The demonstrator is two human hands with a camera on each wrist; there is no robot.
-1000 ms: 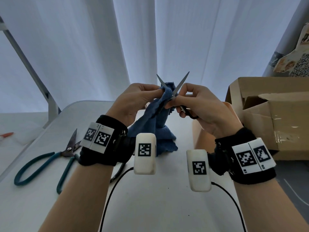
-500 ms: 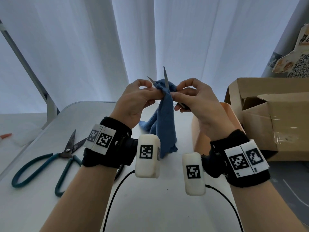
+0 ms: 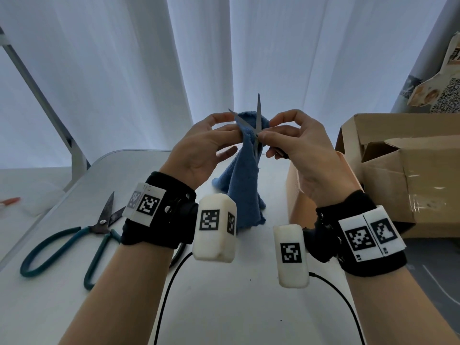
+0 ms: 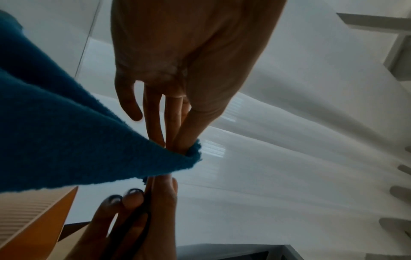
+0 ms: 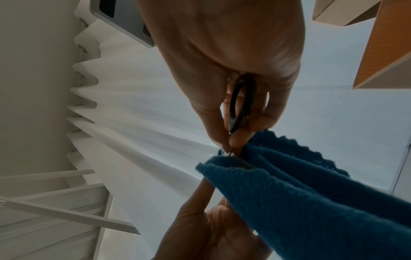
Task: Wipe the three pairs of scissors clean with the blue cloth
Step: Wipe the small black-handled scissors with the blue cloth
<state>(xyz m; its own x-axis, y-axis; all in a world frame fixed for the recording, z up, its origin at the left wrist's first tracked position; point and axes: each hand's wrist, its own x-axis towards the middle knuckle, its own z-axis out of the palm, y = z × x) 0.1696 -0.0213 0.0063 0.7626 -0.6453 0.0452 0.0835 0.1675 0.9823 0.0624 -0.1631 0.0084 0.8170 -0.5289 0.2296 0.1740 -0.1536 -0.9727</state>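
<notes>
The right hand [image 3: 302,155] pinches the small steel scissors with black handle loops [image 3: 257,120] near the pivot, blades spread and pointing up, one nearly vertical, the other leaning toward the left hand [image 3: 204,150]. The left hand's grip pinches the blue terry cloth [image 3: 245,185] around that leaning blade, so the wipe likely runs along it, away from the pivot. The handles are mostly hidden in the right palm; large teal-handled scissors [image 3: 74,235] lie on the white counter [image 3: 224,307], left of the cloth, and the third pair is hard to make out.

Above the desk [image 3: 224,307], the left hand [image 3: 199,155] pinches the blue cloth [image 3: 245,185] around one blade of the small scissors [image 3: 257,120]. The right hand [image 3: 306,155] holds their handle. The green-handled scissors [image 3: 74,240] lie at the left, near a cardboard box [image 3: 408,175] at the right.
</notes>
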